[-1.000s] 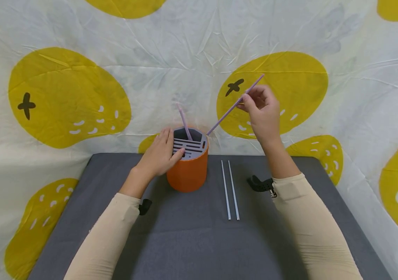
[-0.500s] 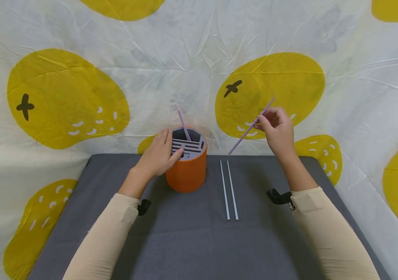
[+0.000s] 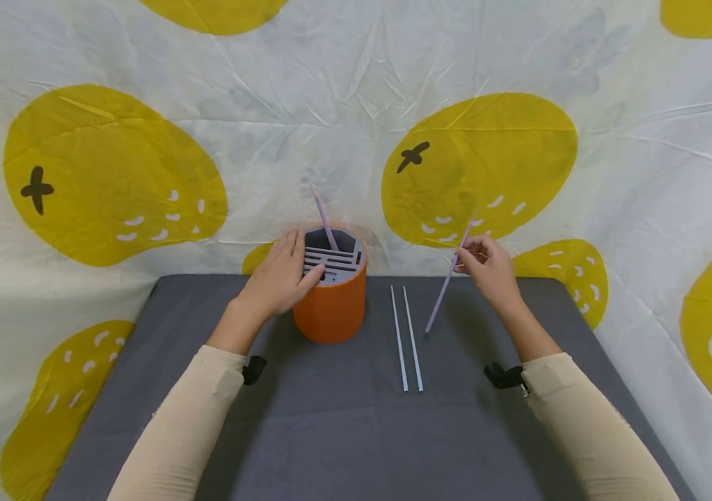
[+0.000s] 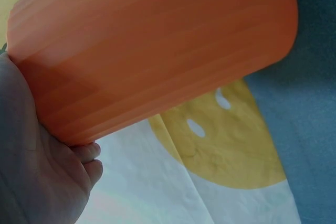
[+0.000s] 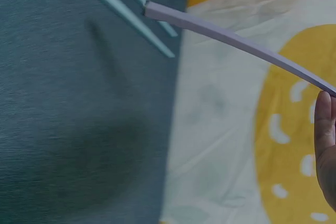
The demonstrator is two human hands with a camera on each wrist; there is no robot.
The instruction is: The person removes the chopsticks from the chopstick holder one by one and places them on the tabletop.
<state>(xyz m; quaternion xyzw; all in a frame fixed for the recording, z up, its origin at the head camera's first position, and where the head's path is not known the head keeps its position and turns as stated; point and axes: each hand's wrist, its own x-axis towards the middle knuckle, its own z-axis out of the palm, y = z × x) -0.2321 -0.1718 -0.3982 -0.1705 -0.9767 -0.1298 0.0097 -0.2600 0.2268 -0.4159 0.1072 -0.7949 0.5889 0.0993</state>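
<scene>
On the dark table stands an orange utensil holder with a grey slotted top. My left hand rests on its left rim, fingers straight and together, thumb laid over the top; in the left wrist view, the palm is against the rim. One purple chopstick leans in the holder's large back opening. My right hand pinches another purple chopstick near its upper end, to the right of the holder, its lower end slanting down toward the table. Two pale blue chopsticks lie side by side between them.
A dark grey cloth covers the table, its back edge just behind the holder. Close behind hangs a white fabric backdrop with large yellow shapes. A black strap sticks out at my right wrist.
My right hand has moved the purple chopstick away from the holder's rim, right and down toward the table, turning it steeper. My left hand has stayed on the holder.
</scene>
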